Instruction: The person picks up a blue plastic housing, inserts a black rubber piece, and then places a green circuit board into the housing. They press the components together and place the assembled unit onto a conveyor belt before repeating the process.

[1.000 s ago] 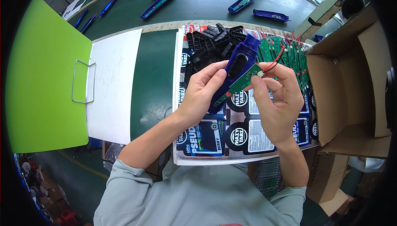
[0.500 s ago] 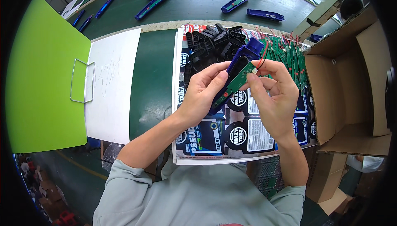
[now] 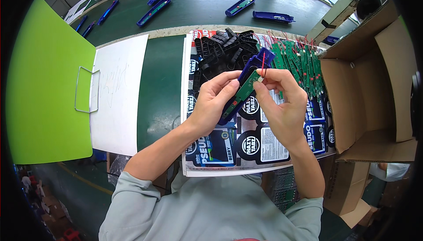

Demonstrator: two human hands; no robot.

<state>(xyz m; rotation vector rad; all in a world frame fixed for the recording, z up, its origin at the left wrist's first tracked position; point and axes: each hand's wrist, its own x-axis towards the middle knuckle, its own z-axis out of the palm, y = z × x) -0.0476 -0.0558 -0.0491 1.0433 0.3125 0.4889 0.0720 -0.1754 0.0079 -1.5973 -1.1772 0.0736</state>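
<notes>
My left hand [image 3: 214, 104] grips a long blue plastic shell [image 3: 249, 67] from below, held tilted over a printed sheet [image 3: 246, 146]. My right hand [image 3: 282, 104] pinches a narrow green circuit board [image 3: 243, 92] with red wires [image 3: 263, 62] at its top end, lying in the shell. Both hands meet above the sheet's middle. Behind them lies a heap of black plastic parts [image 3: 222, 51], and to its right a row of several green circuit boards with red wires [image 3: 297, 60].
An open cardboard box [image 3: 365, 82] stands at the right. A white paper [image 3: 116, 93] and a bright green board with a wire clip [image 3: 44, 86] lie at the left. Several blue shells [image 3: 156, 9] rest on the dark green table [image 3: 161, 86] further back.
The shell and board have tilted a little more upright. My right fingers have shifted up to the board's wired end; the red wires now stand up above it.
</notes>
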